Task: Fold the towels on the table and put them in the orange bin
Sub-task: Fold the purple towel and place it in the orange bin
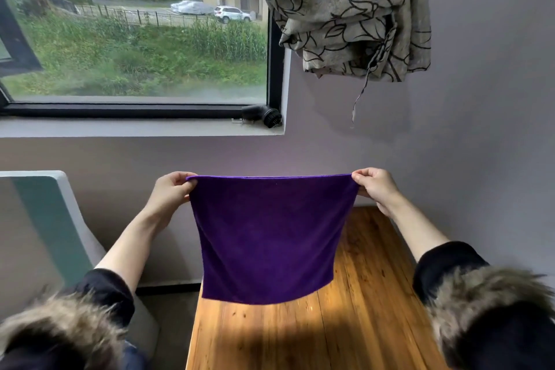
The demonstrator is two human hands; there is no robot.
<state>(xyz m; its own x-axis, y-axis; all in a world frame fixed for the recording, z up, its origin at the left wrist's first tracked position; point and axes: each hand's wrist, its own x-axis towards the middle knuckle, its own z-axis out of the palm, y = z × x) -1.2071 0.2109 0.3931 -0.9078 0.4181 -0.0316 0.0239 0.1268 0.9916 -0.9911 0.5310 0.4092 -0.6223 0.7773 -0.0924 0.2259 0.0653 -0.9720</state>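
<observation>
A purple towel (268, 237) hangs flat in the air above the wooden table (345, 324), stretched by its two top corners. My left hand (171, 192) pinches the top left corner. My right hand (375, 186) pinches the top right corner. The towel's lower edge hangs free just above the table's far part. No orange bin is in view.
A grey wall stands right behind the table. A grey and teal chair (57, 228) sits to the left of the table. A black round object (264, 116) lies on the window sill. A patterned curtain (345, 12) is bunched up at the upper right.
</observation>
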